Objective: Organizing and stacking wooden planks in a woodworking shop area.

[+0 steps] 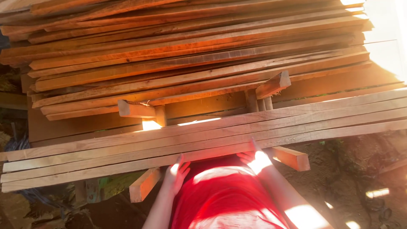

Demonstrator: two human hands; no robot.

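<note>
Both of my hands were spread open, holding nothing, pressed against the near edge of the front plank (127,166) in a flat row of pale boards.

Taking that plank as my landmark and going left to right: below its left part, a short wooden block (144,185) stuck out toward me, seemingly as a support under the row. My left hand (177,173) had its fingers fanned wide, tips touching the plank's underside and edge near its middle, as if steadying or pushing it rather than gripping. My red shirt (224,199) sat directly below the plank between my arms. My right hand (254,159) lay a little further right, also open, palm against the same edge, washed out by sun so I couldn't tell each finger apart. Just right of it, another block (292,157) jutted from beneath the plank.

Beyond the plank, a big stack of reddish boards (190,55) rose, with spacer pieces (273,85) between layers, probably to let air through.
</note>
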